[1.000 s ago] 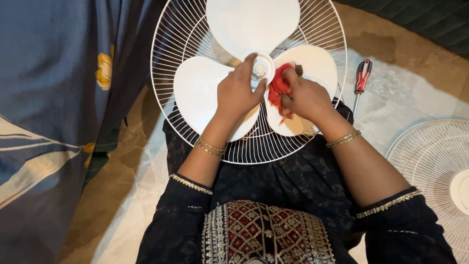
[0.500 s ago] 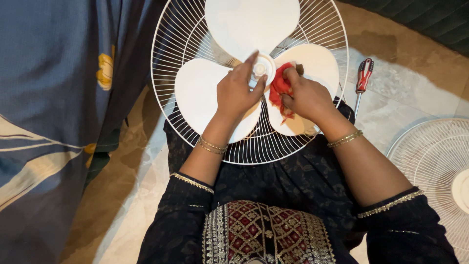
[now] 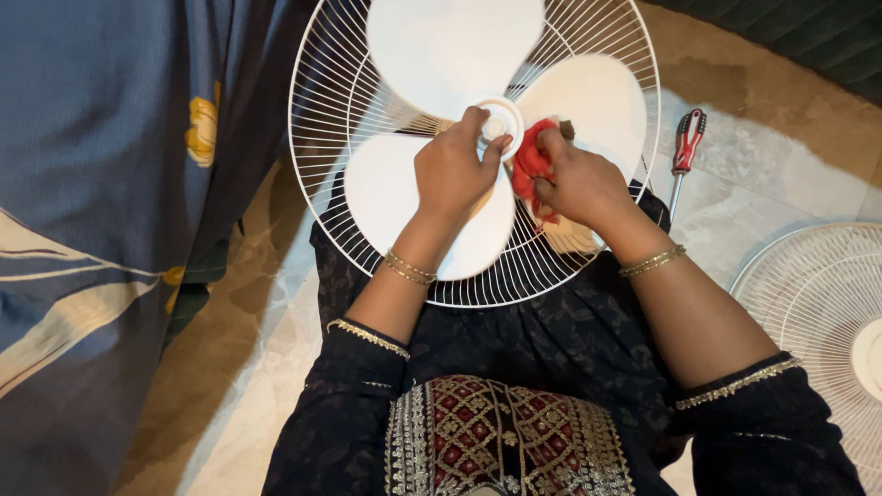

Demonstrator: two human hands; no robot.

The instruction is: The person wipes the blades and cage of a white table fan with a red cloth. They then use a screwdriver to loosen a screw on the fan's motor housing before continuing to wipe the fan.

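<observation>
A white three-bladed fan blade (image 3: pixel 452 46) lies in a round white wire fan guard (image 3: pixel 331 110) resting on my lap. My left hand (image 3: pixel 452 170) grips the white hub cap (image 3: pixel 497 122) at the centre of the blades, fingers curled around it. My right hand (image 3: pixel 579 184) holds a crumpled red cloth (image 3: pixel 530 161) pressed against the hub and the blade to the right of it.
A red-handled screwdriver (image 3: pixel 684 142) lies on the stone floor to the right of the guard. A second white fan guard (image 3: pixel 808 303) lies at the right edge. Blue patterned fabric (image 3: pixel 101 184) hangs along the left side.
The fan blades have turned under my hands; the lower-right blade has swung up and the lower-left blade now sits beneath my left wrist. Both hands stay at the hub.
</observation>
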